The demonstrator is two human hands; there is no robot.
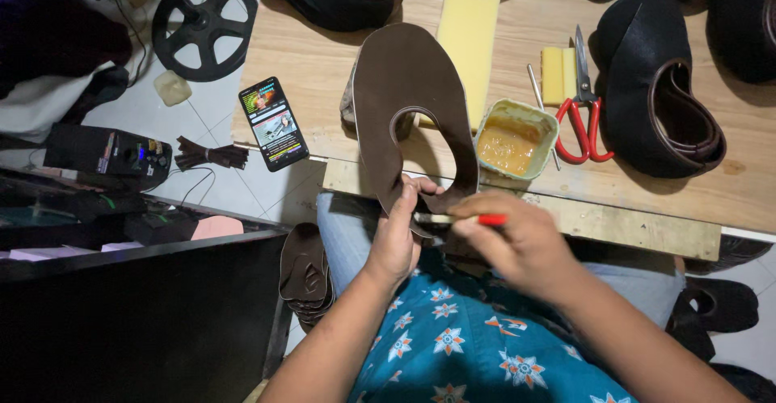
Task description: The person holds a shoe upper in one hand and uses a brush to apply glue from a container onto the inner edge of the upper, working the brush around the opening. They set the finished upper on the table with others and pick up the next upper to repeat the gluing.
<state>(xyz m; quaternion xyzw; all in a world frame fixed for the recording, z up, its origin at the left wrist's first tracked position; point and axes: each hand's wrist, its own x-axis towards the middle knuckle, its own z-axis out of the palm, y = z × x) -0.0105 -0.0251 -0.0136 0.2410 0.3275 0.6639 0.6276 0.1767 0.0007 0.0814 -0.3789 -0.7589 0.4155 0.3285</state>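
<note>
Hands working at worktop's near edge: left hand (396, 237) gripping brown leather shoe upper (412, 104), right hand (517, 241) pinching red-handled brush (477, 219) against it, glue tub (516, 138) beside.

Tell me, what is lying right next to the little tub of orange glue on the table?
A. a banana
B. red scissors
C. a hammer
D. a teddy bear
B: the red scissors lie on the wooden table just to the right of the tub of orange glue, handles toward the person.
</note>
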